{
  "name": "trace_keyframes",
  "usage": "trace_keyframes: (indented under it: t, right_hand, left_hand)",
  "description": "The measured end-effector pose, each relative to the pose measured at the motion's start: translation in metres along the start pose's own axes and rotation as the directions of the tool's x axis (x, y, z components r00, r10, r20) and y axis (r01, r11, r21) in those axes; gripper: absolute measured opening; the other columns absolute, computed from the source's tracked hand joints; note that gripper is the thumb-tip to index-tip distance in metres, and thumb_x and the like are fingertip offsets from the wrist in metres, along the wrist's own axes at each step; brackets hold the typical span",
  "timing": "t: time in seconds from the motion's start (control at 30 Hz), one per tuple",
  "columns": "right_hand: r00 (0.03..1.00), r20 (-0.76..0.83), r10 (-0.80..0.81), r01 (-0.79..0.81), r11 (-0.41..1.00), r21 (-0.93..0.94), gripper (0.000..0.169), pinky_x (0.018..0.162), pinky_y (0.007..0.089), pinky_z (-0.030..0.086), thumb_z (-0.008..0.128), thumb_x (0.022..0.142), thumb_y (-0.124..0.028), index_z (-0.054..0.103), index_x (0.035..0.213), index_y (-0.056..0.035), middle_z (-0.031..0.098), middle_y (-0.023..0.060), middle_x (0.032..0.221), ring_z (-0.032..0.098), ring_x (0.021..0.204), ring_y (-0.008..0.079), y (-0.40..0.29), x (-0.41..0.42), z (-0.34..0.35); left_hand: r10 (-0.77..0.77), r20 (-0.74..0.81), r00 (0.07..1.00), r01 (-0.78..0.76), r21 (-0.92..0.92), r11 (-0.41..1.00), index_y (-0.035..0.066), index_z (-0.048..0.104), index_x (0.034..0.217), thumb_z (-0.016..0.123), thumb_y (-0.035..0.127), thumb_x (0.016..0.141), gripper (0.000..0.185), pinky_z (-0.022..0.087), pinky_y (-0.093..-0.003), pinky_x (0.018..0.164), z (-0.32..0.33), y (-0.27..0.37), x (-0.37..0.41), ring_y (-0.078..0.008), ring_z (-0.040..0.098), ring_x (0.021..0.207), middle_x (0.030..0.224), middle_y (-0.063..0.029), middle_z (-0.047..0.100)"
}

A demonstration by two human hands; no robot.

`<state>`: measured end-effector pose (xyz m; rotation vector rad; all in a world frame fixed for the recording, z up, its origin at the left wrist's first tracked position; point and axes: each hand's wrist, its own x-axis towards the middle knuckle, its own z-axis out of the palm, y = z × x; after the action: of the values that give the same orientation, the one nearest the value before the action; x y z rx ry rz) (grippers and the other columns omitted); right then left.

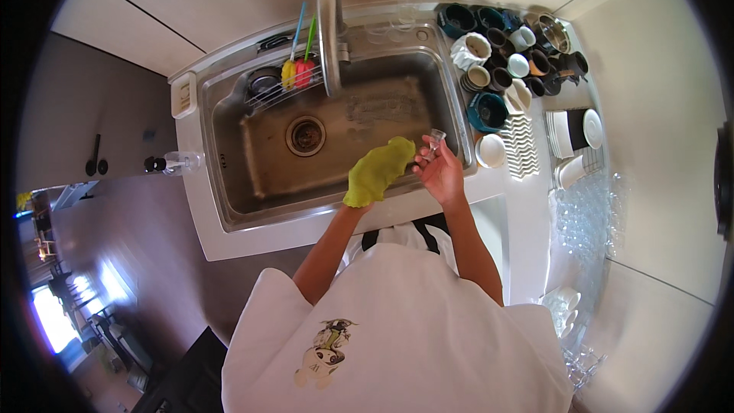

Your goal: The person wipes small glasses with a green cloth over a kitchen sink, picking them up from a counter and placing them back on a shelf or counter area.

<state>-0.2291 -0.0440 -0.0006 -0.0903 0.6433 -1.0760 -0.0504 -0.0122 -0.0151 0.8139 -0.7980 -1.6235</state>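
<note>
A yellow-green cloth covers my left hand almost fully, over the front part of the steel sink. Only the wrist shows below the cloth, and the fingers are hidden under it. My right hand holds a small clear glass tilted between thumb and fingers, just right of the cloth. Both hands are above the sink's near right corner. The faucet reaches over the basin from the back, and the round drain lies left of centre.
A wire rack holds yellow and red brush heads. Right of the sink stand teal bowls, several cups and wavy white dishes. Clear glassware crowds the right counter. A clear bottle stands left.
</note>
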Motion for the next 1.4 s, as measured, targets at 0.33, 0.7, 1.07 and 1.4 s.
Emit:
trace_keyframes:
  t: [0.33, 0.7, 1.07, 1.4]
  right_hand:
    - [0.975, 0.070, 0.213, -0.215, 0.976, 0.026, 0.041, 0.056, 0.0252, 0.034, 0.041, 0.095, -0.037, 0.060, 0.094, -0.0010, 0.035, -0.0023, 0.051, 0.038, 0.052, 0.0121, -0.002, 0.025, -0.018]
    - [0.938, 0.331, 0.104, 0.347, -0.308, -0.886, 0.032, 0.056, 0.0419, 0.041, 0.056, 0.085, -0.024, 0.056, 0.069, 0.0030, 0.055, 0.0171, 0.067, 0.053, 0.059, 0.0327, 0.030, 0.000, 0.007]
    - [0.845, -0.023, 0.535, 0.261, -0.449, -0.854, 0.028, 0.051, 0.0413, 0.040, 0.055, 0.079, -0.017, 0.056, 0.057, 0.0010, 0.052, 0.0163, 0.052, 0.053, 0.052, 0.0319, 0.016, -0.014, 0.037]
    - [0.543, -0.095, 0.835, -0.620, 0.321, -0.716, 0.041, 0.040, 0.0297, 0.023, 0.053, 0.079, -0.014, 0.029, 0.046, -0.0118, 0.027, 0.0007, 0.044, 0.023, 0.040, 0.0122, 0.031, 0.018, -0.001]
  left_hand:
    - [0.104, -0.114, 0.988, -0.050, 0.405, 0.913, 0.001, 0.054, 0.113, 0.053, 0.011, 0.088, 0.028, 0.049, -0.0274, 0.069, -0.016, 0.002, -0.018, -0.0156, 0.059, 0.088, 0.105, -0.0065, 0.062]
    - [-0.372, -0.162, 0.914, 0.383, 0.045, 0.923, 0.006, 0.047, 0.124, 0.058, 0.019, 0.088, 0.040, 0.047, -0.0271, 0.076, -0.039, -0.029, -0.030, -0.0144, 0.056, 0.094, 0.113, -0.0041, 0.057]
    - [-0.428, 0.120, 0.896, 0.238, 0.685, 0.689, 0.010, 0.059, 0.101, 0.067, 0.016, 0.075, 0.027, 0.044, -0.0249, 0.073, -0.071, -0.014, -0.041, -0.0094, 0.050, 0.078, 0.091, -0.0008, 0.060]
    - [-0.218, 0.336, 0.916, -0.208, 0.865, 0.456, 0.010, 0.060, 0.095, 0.060, 0.011, 0.080, 0.015, 0.046, -0.0267, 0.068, -0.069, 0.010, -0.028, -0.0091, 0.054, 0.078, 0.087, 0.0010, 0.059]
